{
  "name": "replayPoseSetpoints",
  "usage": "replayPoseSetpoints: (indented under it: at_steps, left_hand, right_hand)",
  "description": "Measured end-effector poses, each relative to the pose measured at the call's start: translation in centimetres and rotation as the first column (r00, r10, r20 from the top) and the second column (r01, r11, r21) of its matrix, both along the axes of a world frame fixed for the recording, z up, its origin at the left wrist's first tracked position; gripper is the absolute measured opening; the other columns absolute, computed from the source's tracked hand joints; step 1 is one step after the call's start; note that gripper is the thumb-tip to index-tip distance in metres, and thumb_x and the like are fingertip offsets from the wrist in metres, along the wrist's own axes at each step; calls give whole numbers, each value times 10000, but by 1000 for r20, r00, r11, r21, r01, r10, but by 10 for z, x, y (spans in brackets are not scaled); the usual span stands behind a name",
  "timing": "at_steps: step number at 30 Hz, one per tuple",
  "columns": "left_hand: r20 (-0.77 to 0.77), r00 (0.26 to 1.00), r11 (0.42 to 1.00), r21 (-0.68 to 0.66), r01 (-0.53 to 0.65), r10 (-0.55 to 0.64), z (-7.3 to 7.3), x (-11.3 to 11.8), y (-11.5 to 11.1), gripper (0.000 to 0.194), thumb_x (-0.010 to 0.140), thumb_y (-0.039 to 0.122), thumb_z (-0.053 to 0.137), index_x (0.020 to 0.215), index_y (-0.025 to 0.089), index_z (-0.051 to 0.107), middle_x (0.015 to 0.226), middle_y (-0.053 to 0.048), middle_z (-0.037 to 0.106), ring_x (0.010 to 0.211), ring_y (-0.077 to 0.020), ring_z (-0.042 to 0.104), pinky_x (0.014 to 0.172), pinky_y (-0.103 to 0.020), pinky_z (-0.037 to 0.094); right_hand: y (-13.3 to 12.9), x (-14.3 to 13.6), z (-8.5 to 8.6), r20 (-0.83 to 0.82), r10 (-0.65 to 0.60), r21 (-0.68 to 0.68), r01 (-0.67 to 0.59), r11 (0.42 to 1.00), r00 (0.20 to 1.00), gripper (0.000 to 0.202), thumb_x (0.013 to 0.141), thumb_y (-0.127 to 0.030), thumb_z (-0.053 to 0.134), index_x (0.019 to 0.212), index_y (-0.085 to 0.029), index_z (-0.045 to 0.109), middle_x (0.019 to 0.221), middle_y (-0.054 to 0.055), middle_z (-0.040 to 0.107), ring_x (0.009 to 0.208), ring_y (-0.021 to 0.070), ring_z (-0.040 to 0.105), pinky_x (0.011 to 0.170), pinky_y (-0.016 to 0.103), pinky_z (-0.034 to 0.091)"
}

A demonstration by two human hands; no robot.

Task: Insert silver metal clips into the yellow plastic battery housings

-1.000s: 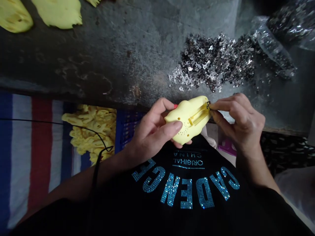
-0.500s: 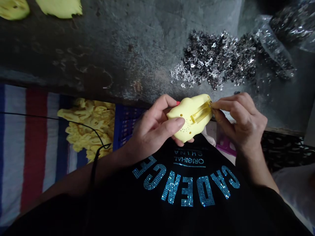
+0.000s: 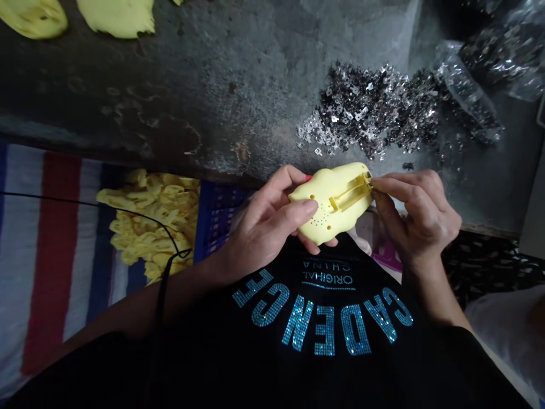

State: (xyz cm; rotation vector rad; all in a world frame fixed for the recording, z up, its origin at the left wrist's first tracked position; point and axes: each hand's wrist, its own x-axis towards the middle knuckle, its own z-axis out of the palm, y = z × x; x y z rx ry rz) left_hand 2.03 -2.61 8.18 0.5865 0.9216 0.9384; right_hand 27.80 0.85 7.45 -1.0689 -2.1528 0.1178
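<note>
My left hand [image 3: 272, 218] is closed around a yellow plastic shell [image 3: 321, 213], thumb on its face and fingers underneath. The shell has a long battery slot [image 3: 351, 193], small screw holes and a cluster of tiny holes beside my thumb. At the slot's right end a small dark metal piece [image 3: 368, 178] shows. My right hand [image 3: 413, 210] pinches thumb and forefinger together right at that end; whatever lies between the fingertips is hidden. Beyond the hands, on the worktop, lies a heap of small shiny metal battery contacts [image 3: 374, 108].
More yellow shells [image 3: 117, 17] lie at the worktop's [image 3: 238, 74] far left. Clear plastic bags [image 3: 472, 85] sit right of the heap. Below the edge are a blue crate [image 3: 213, 221], piled yellow parts [image 3: 149, 227] and striped sheeting [image 3: 51, 255]. A black cord [image 3: 164, 267] crosses my left forearm.
My right fingertips have shifted slightly right, off the slot's end, where the metal piece now shows more plainly. My left hand keeps its hold on the shell.
</note>
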Motion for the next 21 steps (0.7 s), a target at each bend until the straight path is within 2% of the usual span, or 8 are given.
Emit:
replayPoseSetpoints:
  at_steps: [4, 9, 17, 19, 21]
  left_hand:
    - [14, 1000, 1000, 8, 1, -1, -1, 0, -1, 379, 990, 401, 830, 1186, 264, 536, 972, 6, 822, 656, -257, 858, 475, -274, 649]
    - [35, 999, 999, 29, 14, -15, 1, 0, -1, 355, 1011, 387, 817, 1186, 263, 535, 995, 5, 832, 684, -249, 868, 500, -261, 655]
    - [23, 1000, 999, 29, 19, -20, -2, -1, -4, 399, 1002, 437, 839, 1204, 264, 542, 1039, -20, 837, 690, -258, 863, 509, -283, 660]
    - [23, 1000, 999, 32, 21, -21, -2, -1, -4, 399, 1009, 436, 835, 1214, 264, 540, 1064, -25, 836, 695, -254, 864, 513, -281, 661]
    - [17, 1000, 998, 52, 22, -22, -2, -1, -6, 388, 1021, 431, 829, 1221, 266, 541, 1113, -30, 833, 711, -248, 866, 523, -278, 662]
  right_hand:
    - [-3, 1, 1, -24, -6, -9, 6, 1000, 1000, 420, 1034, -107, 788, 1371, -359, 782, 1182, 28, 884, 943, 249, 797, 872, 451, 626]
    - [-2, 0, 3, 24, -48, 18, 48, 999, 999, 413, 1060, -125, 745, 1396, -360, 790, 1186, 46, 879, 962, 266, 800, 890, 465, 635]
    - [-5, -2, 3, 92, -24, 78, 17, 997, 995, 427, 1052, -104, 742, 1403, -345, 783, 1220, 57, 884, 936, 259, 803, 868, 454, 653]
    - [-6, -2, 5, 62, -17, 47, 14, 999, 998, 403, 1054, -95, 739, 1377, -328, 799, 1223, 63, 884, 955, 254, 805, 881, 451, 656]
    - [-2, 0, 7, -26, -28, -38, 27, 999, 999, 341, 1060, -111, 746, 1319, -318, 825, 1195, 58, 881, 986, 251, 807, 887, 445, 656]
